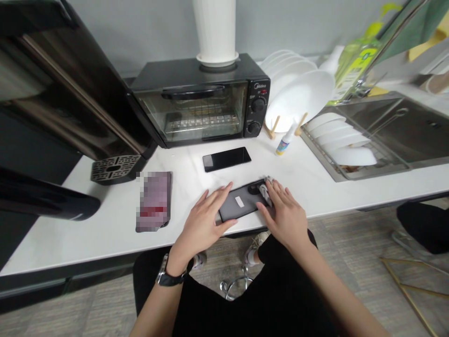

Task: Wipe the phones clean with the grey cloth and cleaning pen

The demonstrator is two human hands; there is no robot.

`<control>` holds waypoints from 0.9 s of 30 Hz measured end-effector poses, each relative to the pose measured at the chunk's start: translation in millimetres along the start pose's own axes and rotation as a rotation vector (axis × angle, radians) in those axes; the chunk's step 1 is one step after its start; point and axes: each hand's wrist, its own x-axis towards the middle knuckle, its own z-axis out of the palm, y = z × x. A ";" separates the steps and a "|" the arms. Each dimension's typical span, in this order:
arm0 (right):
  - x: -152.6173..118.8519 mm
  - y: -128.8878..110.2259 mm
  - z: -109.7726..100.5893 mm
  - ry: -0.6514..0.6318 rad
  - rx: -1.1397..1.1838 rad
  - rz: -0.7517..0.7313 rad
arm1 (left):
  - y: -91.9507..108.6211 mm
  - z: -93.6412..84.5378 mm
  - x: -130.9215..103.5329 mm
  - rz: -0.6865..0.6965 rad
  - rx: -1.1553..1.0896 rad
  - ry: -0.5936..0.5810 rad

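Note:
A grey smartphone [242,199] lies back side up near the counter's front edge, with a small white label on it and a dark camera area at its right end. My left hand [205,220] grips its left end, fingers on the far edge and thumb on the near edge. At the camera end, my right hand [286,210] presses a crumpled grey cloth [265,193] against the phone; part of the cloth is hidden under the fingers. Beyond both hands is a second phone [227,159], its black screen facing up. A flat, blurred-out purple object [154,201] is to the left.
A toaster oven [203,103] stands at the back with a white pot [215,28] on top. White plates [298,98], a small spray bottle [286,140] and a sink [396,126] are on the right. A tall black machine [115,168] stands left.

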 end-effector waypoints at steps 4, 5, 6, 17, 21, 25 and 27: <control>11.8 -21.6 12.9 -0.001 -0.019 -0.002 | 0.4 2.9 1.2 -0.057 -0.076 0.023; 14.3 -28.8 15.1 -0.010 -0.008 -0.002 | 0.6 3.4 1.2 -0.067 -0.090 0.028; 16.7 -37.0 17.1 -0.023 0.004 -0.005 | 0.7 3.6 1.2 -0.073 -0.103 0.031; -3.3 -107.2 16.3 -0.185 0.272 -0.292 | -3.4 3.2 -5.5 -0.024 -0.160 0.069; -24.0 -77.8 3.3 -0.148 0.199 -0.288 | -1.4 2.5 -2.7 -0.071 -0.127 0.042; -25.2 -34.2 -4.9 -0.049 0.071 -0.143 | 1.5 -0.1 -1.0 -0.068 -0.135 0.035; -17.0 -15.8 -5.4 -0.009 0.012 -0.062 | 1.7 -0.9 -0.7 -0.069 -0.130 0.026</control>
